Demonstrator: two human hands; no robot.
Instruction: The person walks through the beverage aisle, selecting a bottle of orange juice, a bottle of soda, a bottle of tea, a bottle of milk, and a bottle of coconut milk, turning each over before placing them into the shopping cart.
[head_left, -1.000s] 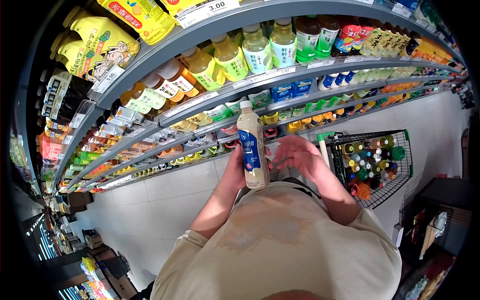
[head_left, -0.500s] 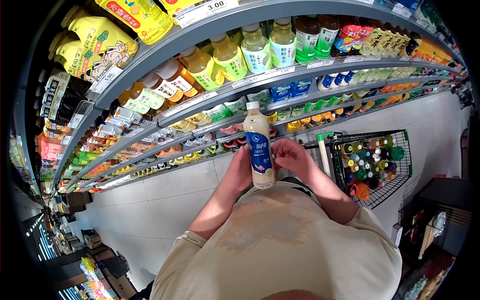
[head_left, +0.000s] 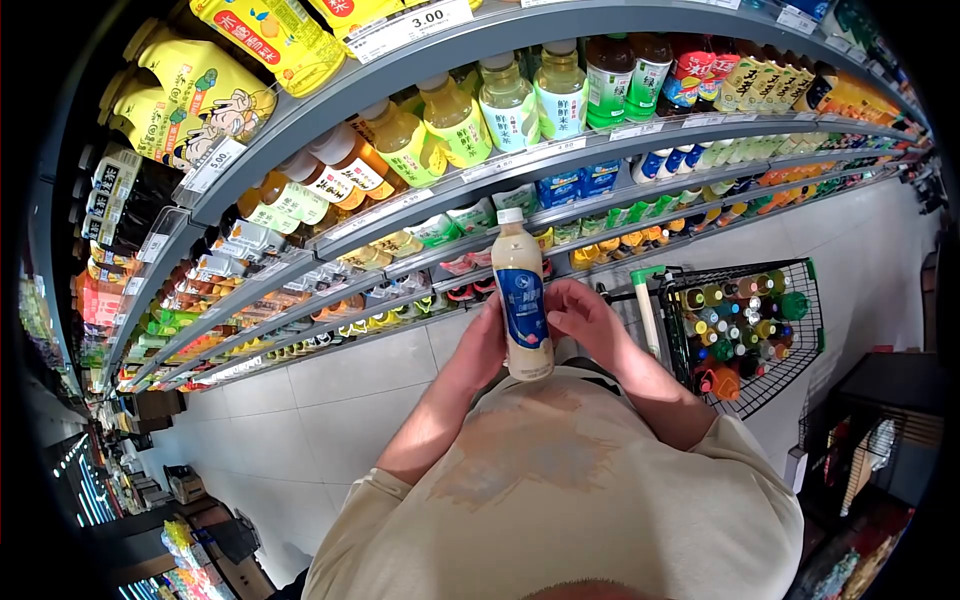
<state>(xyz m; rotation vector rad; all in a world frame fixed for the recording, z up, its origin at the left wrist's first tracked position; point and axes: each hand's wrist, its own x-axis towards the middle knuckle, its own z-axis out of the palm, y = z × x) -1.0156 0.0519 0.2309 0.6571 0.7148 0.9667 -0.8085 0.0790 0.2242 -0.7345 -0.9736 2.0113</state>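
Observation:
A plastic bottle of milky beige drink (head_left: pixel 521 300), with a white cap and a blue label, stands almost upright in front of my chest. On its left side, my left hand (head_left: pixel 484 345) is closed around it, with most of the fingers hidden behind the bottle. My right hand (head_left: pixel 585 320) grips it from the right, fingers curled and their tips partly hidden by the bottle. The blue label faces me.
Curved store shelves (head_left: pixel 480 185) packed with drink bottles run across ahead, with price tags along their edges. To the right stands a black wire shopping cart (head_left: pixel 815 330) holding many bottles, its light handle (head_left: pixel 646 310) close to my right hand. Tiled floor (head_left: pixel 330 380) lies below.
The bottle has shifted slightly down and right in view, and its label has turned a little. Both hands stay at its sides. The shelves and cart look nearly the same.

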